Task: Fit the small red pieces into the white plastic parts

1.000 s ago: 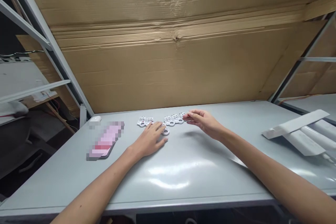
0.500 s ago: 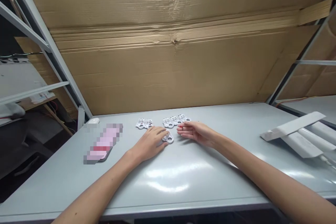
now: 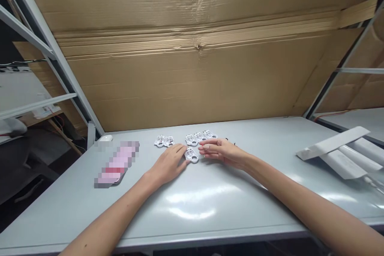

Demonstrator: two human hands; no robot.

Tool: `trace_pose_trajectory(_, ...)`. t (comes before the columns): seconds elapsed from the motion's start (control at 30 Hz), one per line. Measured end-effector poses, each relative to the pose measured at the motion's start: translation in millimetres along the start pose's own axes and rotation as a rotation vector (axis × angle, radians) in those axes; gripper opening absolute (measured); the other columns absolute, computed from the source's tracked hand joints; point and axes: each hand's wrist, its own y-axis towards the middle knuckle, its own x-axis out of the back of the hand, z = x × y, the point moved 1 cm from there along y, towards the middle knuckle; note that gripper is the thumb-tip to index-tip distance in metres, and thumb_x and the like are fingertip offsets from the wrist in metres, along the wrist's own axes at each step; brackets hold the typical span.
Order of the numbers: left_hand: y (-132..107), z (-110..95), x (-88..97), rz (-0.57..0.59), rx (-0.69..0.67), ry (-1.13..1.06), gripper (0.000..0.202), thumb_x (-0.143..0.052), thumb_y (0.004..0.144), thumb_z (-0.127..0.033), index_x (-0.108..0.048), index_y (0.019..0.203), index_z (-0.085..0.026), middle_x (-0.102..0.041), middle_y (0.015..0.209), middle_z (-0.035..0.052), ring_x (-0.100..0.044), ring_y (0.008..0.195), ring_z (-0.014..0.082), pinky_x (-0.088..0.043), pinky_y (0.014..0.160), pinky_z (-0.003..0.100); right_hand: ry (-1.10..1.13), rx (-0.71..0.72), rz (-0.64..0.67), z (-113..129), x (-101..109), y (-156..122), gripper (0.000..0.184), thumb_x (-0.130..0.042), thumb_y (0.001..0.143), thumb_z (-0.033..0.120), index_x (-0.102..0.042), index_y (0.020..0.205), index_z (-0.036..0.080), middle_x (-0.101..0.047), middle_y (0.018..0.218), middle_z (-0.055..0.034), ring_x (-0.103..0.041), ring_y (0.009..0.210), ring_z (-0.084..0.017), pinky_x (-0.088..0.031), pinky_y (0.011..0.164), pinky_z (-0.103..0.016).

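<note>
Fingers parted, left hand [image 3: 168, 165] and right hand [image 3: 226, 153] flank a white piece [image 3: 189, 155] away from table edges [image 3: 192, 238].

Workshop-type place, seen from where I'm standing; trade unclear. Glossy grey worktop [image 3: 168, 218] across lower half. Big creased cardboard sheet [image 3: 180, 88] walls off the back, centre to top. Bare metal left upright [image 3: 67, 70] and right upright [image 3: 325, 88], shelving-style, crossbars on both. Second pale surface [image 3: 363, 122] at right edge, orange cable [image 3: 336, 114] running along it. Far left, middle: loose wires [image 3: 62, 121], wooden strut [image 3: 64, 137], dark clutter [image 3: 36, 156] under it.
</note>
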Motion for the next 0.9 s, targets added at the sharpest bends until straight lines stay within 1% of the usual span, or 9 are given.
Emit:
trace_pose_trajectory(0.1,1,-2,0.5,-0.02,0.015,0.003,0.019,-0.053,0.094,-0.026,-0.056,0.112,-0.019,-0.062,0.118,0.0104,-0.058,0.11,0.0264,-0.049,0.094,0.04,-0.089,0.028,-0.01,-3,0,2,0.028,-0.073,0.081,0.032,-0.071,0.105,0.017,-0.073,0.107,-0.0123,-0.069,0.103,-0.025,-0.053,0.099,-0.042)
trace_pose_trajectory(0.17,1,-2,-0.1,-0.012,0.037,0.022,0.017,-0.053,0.095,-0.027,-0.058,0.11,-0.019,-0.064,0.116,0.0097,-0.059,0.109,0.0265,-0.049,0.093,0.041,-0.222,0.08,-0.057,-6,0,4,0.026,-0.071,0.081,0.032,-0.072,0.103,0.018,-0.074,0.104,-0.0116,-0.071,0.097,-0.025,-0.055,0.094,-0.042)
trace_pose_trajectory(0.3,-1,1,-3.7,0.006,0.104,0.087,0.022,-0.056,0.094,-0.03,-0.06,0.112,-0.017,-0.06,0.126,0.0138,-0.055,0.12,0.0305,-0.046,0.099,0.044,-0.489,0.205,-0.204,-11,0,9,0.022,-0.061,0.084,0.023,-0.073,0.102,0.017,-0.074,0.106,-0.0113,-0.074,0.085,-0.024,-0.057,0.084,-0.04)
trace_pose_trajectory(0.37,-2,2,-5.2,0.01,0.117,0.094,0.026,-0.055,0.095,-0.032,-0.059,0.115,-0.017,-0.056,0.133,0.0157,-0.051,0.126,0.0317,-0.043,0.104,0.045,-0.585,0.237,-0.238,-12,-1,10,0.026,-0.055,0.085,0.019,-0.073,0.104,0.017,-0.073,0.109,-0.0112,-0.074,0.083,-0.023,-0.057,0.083,-0.039)
trace_pose_trajectory(0.43,-3,1,-5.4,0.016,0.095,0.069,0.026,-0.055,0.095,-0.032,-0.059,0.117,-0.018,-0.055,0.134,0.0144,-0.05,0.127,0.0306,-0.043,0.105,0.045,-0.677,0.287,-0.25,-13,0,10,0.029,-0.052,0.085,0.016,-0.074,0.104,0.018,-0.073,0.11,-0.0108,-0.073,0.087,-0.023,-0.056,0.082,-0.038)
trace_pose_trajectory(0.53,-2,-2,-3.9,0.033,0.052,0.025,0.027,-0.055,0.095,-0.031,-0.058,0.12,-0.02,-0.055,0.135,0.0127,-0.053,0.124,0.0293,-0.045,0.103,0.044,-0.793,0.4,-0.235,-13,-1,8,0.032,-0.051,0.087,0.017,-0.072,0.111,0.021,-0.074,0.11,-0.0094,-0.071,0.093,-0.023,-0.055,0.083,-0.037)
trace_pose_trajectory(0.63,-2,-5,-2.8,0.061,0.039,0.011,0.031,-0.055,0.095,-0.029,-0.055,0.125,-0.019,-0.053,0.137,0.0145,-0.052,0.124,0.0304,-0.046,0.102,0.045,-0.865,0.493,-0.19,-13,-3,6,0.031,-0.054,0.089,0.021,-0.071,0.115,0.022,-0.074,0.111,-0.0079,-0.07,0.092,-0.024,-0.054,0.082,-0.037)
trace_pose_trajectory(0.8,-2,-5,-2.8,0.062,0.032,0.009,0.035,-0.056,0.096,-0.03,-0.053,0.128,-0.018,-0.052,0.138,0.0148,-0.051,0.125,0.0299,-0.045,0.103,0.045,-0.934,0.609,-0.093,-11,-8,3,0.023,-0.055,0.088,0.018,-0.075,0.099,0.024,-0.077,0.099,-0.0041,-0.069,0.085,-0.021,-0.052,0.077,-0.034)
trace_pose_trajectory(0.9,-3,-5,-2.4,0.06,0.016,-0.013,0.034,-0.055,0.096,-0.032,-0.053,0.127,-0.02,-0.052,0.139,0.013,-0.051,0.126,0.0291,-0.045,0.103,0.045,-0.982,0.658,-0.078,-11,-8,1,0.022,-0.055,0.088,0.018,-0.075,0.094,0.024,-0.077,0.092,-0.0046,-0.069,0.08,-0.02,-0.052,0.076,-0.034)
